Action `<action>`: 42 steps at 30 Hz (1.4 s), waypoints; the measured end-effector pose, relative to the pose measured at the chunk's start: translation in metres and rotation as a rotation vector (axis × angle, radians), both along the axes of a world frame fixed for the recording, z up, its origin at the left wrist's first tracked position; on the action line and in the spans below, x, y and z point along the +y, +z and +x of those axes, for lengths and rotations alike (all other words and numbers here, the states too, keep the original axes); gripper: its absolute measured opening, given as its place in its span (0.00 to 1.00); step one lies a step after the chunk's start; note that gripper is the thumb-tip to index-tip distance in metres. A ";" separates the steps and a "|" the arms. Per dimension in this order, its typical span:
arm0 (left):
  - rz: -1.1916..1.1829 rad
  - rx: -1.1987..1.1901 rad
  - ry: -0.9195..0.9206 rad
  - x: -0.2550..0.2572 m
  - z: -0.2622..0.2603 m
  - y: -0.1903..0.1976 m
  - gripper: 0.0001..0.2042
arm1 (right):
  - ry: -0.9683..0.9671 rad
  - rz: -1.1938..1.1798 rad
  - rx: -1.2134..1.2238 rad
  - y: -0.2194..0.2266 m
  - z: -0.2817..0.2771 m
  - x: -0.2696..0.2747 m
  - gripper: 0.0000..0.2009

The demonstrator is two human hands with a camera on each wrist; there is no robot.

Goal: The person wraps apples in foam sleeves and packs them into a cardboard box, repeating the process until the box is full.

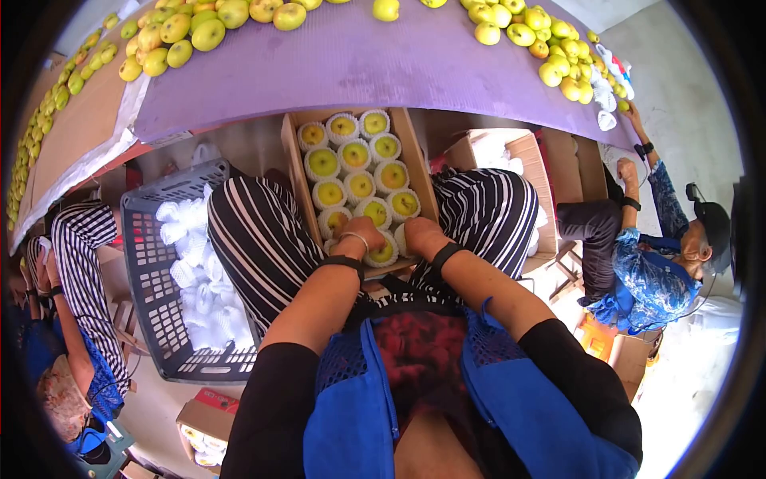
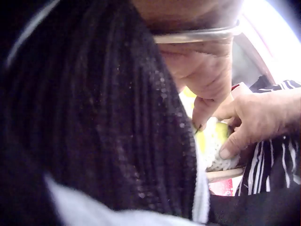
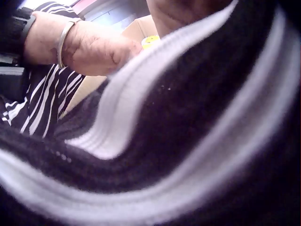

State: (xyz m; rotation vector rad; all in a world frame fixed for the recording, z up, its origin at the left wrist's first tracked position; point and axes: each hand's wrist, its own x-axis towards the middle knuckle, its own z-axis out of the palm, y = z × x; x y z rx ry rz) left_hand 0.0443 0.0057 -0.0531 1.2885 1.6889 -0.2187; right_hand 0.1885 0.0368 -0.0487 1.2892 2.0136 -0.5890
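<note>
A long cardboard box [image 1: 415, 156] stands between the person's knees, packed with rows of yellow-green apples [image 1: 361, 185] in white foam nets. Both hands reach into its near end. The right hand [image 1: 423, 237] holds a netted apple [image 2: 217, 143], its thumb pressed on the foam in the left wrist view. Beside it, the left hand [image 1: 361, 231], with a bangle at the wrist, points down, a fingertip right at the same apple; its other fingers are mostly hidden, so I cannot tell its grip. Striped trouser cloth covers much of both wrist views.
A dark plastic crate [image 1: 148, 271] of white foam nets [image 1: 199, 271] stands at the left. Ahead is a purple-covered table [image 1: 319, 72] with heaps of loose apples [image 1: 183, 32]. Another open carton [image 1: 542, 191] stands at the right. People sit on both sides.
</note>
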 end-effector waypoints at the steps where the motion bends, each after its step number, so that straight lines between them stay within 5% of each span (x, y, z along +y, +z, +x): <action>1: -0.006 0.000 -0.002 0.001 0.000 -0.002 0.21 | -0.002 -0.006 0.000 -0.004 0.002 0.000 0.21; 7: -0.135 0.024 -0.038 0.005 0.002 -0.037 0.24 | -0.053 0.024 0.124 -0.023 0.010 0.001 0.14; 9: -0.099 0.065 -0.157 0.008 0.000 -0.042 0.25 | 0.038 -0.070 0.068 -0.017 0.007 0.008 0.16; 15: -0.014 -0.085 -0.084 0.001 -0.002 -0.051 0.24 | -0.041 -0.061 0.152 -0.019 0.013 0.007 0.22; 25: -0.114 0.050 -0.076 0.004 0.001 -0.033 0.24 | -0.001 -0.080 0.144 -0.018 0.009 0.006 0.22; 29: -0.085 0.041 -0.121 0.006 0.000 -0.074 0.23 | 0.015 -0.138 0.091 -0.012 0.005 0.015 0.24; 36: 0.056 -0.114 -0.079 0.003 -0.001 -0.033 0.18 | -0.063 -0.085 0.132 -0.008 0.003 0.016 0.27; 42: 0.148 -0.194 -0.031 -0.001 0.000 -0.041 0.20 | -0.014 -0.074 0.097 -0.017 0.004 0.017 0.24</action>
